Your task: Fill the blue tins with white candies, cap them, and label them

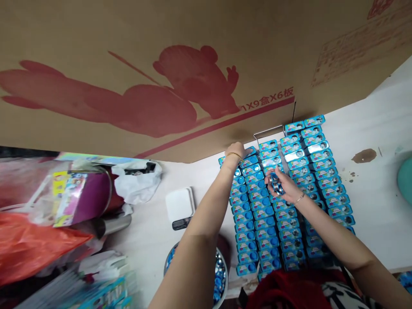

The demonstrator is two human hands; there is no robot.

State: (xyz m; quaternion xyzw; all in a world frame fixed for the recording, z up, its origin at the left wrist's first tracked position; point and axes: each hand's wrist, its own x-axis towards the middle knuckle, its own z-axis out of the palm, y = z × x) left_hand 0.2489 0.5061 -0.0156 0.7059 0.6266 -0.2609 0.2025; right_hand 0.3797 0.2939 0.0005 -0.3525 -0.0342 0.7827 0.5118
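Clothing (283,287), red with a black-and-white patterned part, is showing at the near edge. Just left of it, a bowl (226,274) is holding a heap of small blue and silvery pieces, with the left forearm (201,240) crossing over it. Farther left, an orange-red plastic bag (35,246) is lying among packages and clutter on the bench (148,227). Right of the middle, blue tins (265,221) are lying in several long columns stretching from near to far; many in the left columns are showing plain blue circles, while many on the right are showing silvery or dark round shapes. A white device (178,204) with a dark panel is sitting left of these columns. Over the middle columns, the right hand (285,186) is cupping a cluster of round pieces (276,184), its fingers curling around them. At the right edge, a teal round object (404,182) is partly showing. Farther off, the left hand (236,151), a golden bangle (234,155) circling its wrist, is reaching to a tin at the far left of the columns; whether it is gripping that tin, I cannot tell. Beyond, a thin metal frame (268,128) is standing against a large cardboard box (144,148) printed with a red bear.
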